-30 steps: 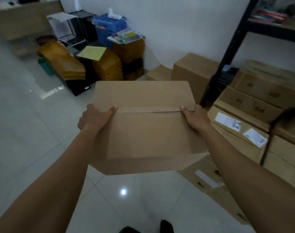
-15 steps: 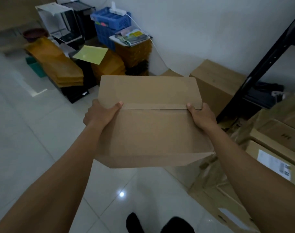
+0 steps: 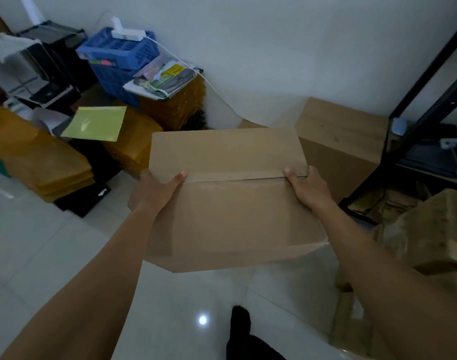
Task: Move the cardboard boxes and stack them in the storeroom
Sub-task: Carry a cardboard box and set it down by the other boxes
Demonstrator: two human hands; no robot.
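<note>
A glossy white tiled floor [image 3: 53, 255] fills the lower view, with a plain white wall [image 3: 274, 61] behind; a black metal rack [image 3: 414, 120] of slim angular bars stands at the right. The cardboard box [image 3: 230, 209], a plain matte brown oblong, is held in the air in front of the person, above the floor and clear of everything else; its top flaps are closed, so its contents are hidden. A second closed box [image 3: 339, 146] of the same brown board sits on the floor against the wall, just beside the rack. At the left, slumped stacks of mustard-yellow padded envelopes [image 3: 35, 162] lean on dark cases; a blue plastic lattice crate [image 3: 123, 61] sits above them with a white plug strip [image 3: 126, 33] on its rim; what the crate holds I cannot tell. Glossy magazines [image 3: 165, 79] lie on an orange stack; a flat yellow-green sheet [image 3: 94, 123] rests tilted. The left hand [image 3: 154, 193] and right hand [image 3: 310, 188] grip the box's two ends, thumbs lying on the smooth tape strip [image 3: 235, 176], fingers wrapped down the sides out of view.
</note>
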